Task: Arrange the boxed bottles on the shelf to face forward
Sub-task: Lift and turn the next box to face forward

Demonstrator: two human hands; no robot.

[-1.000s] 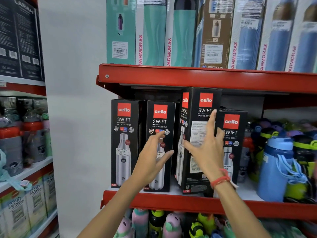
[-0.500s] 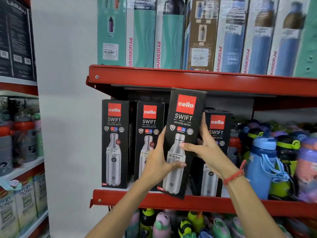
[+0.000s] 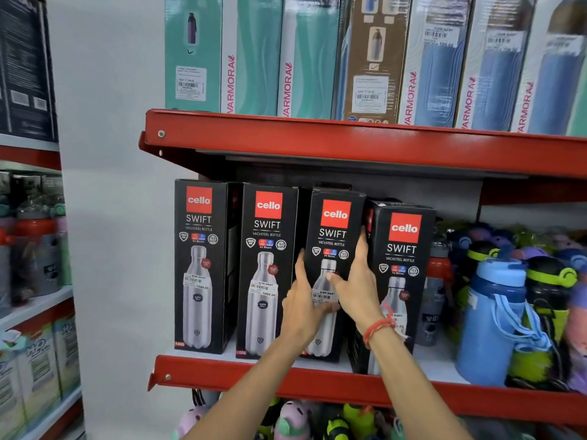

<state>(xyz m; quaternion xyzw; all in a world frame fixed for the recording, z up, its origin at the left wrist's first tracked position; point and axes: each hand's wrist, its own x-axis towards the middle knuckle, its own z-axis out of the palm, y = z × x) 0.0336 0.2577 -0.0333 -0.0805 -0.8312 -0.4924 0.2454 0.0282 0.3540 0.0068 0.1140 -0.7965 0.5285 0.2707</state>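
Several black Cello Swift bottle boxes stand in a row on the red middle shelf [image 3: 286, 379]. The first box [image 3: 200, 265] and the second box [image 3: 265, 271] at the left show their fronts. Between my hands stands the third box [image 3: 333, 236], front outward, on the shelf. My left hand [image 3: 301, 309] grips its left edge and my right hand [image 3: 355, 287] grips its right edge. Just to the right stands the fourth box [image 3: 403, 258], front outward and a little nearer the shelf's front edge.
Tall Varmora boxes [image 3: 311, 55] fill the upper shelf. A blue bottle [image 3: 489, 315] and other coloured bottles crowd the shelf to the right of the row. Small colourful bottles [image 3: 292, 420] sit below. Another shelving unit [image 3: 31, 249] stands at the left.
The third box, turned from side-on to front-facing while held tilted out in front of the shelf, now stands upright back in the row between its neighbours. Both hands still hold it.
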